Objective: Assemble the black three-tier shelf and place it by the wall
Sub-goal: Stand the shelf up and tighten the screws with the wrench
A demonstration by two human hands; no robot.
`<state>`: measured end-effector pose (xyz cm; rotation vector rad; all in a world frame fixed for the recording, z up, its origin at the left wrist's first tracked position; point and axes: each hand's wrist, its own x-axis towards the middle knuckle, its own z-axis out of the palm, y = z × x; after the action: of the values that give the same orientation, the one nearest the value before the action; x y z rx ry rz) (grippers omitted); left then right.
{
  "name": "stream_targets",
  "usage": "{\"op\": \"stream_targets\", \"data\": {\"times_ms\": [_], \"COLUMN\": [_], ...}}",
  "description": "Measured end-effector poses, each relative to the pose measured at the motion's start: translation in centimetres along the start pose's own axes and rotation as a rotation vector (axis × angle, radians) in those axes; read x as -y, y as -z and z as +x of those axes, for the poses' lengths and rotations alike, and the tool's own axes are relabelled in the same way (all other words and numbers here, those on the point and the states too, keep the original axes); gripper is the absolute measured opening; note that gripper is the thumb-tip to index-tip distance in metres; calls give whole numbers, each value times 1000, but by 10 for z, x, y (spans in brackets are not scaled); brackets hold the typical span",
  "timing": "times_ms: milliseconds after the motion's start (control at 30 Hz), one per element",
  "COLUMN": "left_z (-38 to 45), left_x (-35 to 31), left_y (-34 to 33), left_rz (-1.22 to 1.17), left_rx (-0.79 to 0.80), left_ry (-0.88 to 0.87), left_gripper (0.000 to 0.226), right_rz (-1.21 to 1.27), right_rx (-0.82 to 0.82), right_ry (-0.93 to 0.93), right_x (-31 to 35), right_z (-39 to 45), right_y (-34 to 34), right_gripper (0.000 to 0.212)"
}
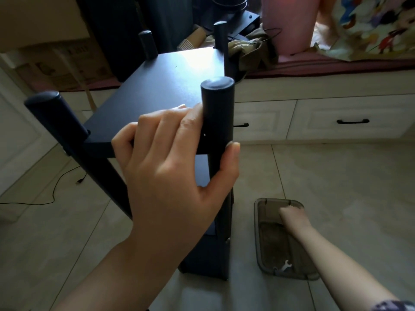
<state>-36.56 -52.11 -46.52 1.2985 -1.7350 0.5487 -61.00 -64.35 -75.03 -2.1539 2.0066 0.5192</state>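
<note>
From my remote seat I saw the black shelf (157,86) standing upright on the tiled floor (336,176), in front of a low white cabinet with drawers (325,117). Its top board was turned toward the camera, and four round black posts rose above the board, one at each corner. The left hand (177,158) was grasping the near right post (217,113): the thumb lay on the right side of the post, and the fingers were curled over the front edge of the top board and against the left side of the post. Under this board I could see lower parts of the shelf going down to the floor, but they were dark and I could not count the tiers well. The right hand (292,215) was low and to the right, reaching into a brownish transparent tray (289,265) which lay on the floor just beside the foot of the shelf. Its fingers seemed bent at the far end of the tray, but I could not tell if they held something. A small silver wrench (284,265) lay in the near end of the tray. A thin black cable (56,187) ran over the floor on the left. Behind the shelf, clothes and a pink object (289,23) lay on the cabinet top.
</note>
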Motion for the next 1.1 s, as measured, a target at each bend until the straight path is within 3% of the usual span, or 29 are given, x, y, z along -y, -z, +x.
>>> {"op": "stream_targets", "data": {"times_ms": [100, 233, 400, 500, 667, 867, 1100], "left_z": [0, 3, 5, 6, 12, 20, 27], "left_x": [-2, -7, -9, -13, -13, 0, 48], "left_y": [0, 1, 5, 12, 25, 31, 52], "left_rz": [-26, -69, -68, -64, -55, 2, -42], "left_rx": [-21, 0, 46, 118, 235, 292, 233], "left_ry": [5, 43, 76, 102, 136, 225, 327], "left_gripper": [40, 37, 34, 38, 37, 40, 35], "right_rz": [44, 191, 471, 813, 1303, 1471, 1565], "right_rx": [-47, -103, -223, -327, -258, -133, -76], "right_ry": [6, 64, 190, 228, 338, 336, 379], "right_x": [-3, 7, 29, 45, 80, 107, 145], "right_z": [-6, -27, -63, -92, -136, -166, -171], "right_y": [11, 57, 127, 173, 226, 237, 252], "right_gripper": [37, 8, 22, 18, 17, 25, 20]}}
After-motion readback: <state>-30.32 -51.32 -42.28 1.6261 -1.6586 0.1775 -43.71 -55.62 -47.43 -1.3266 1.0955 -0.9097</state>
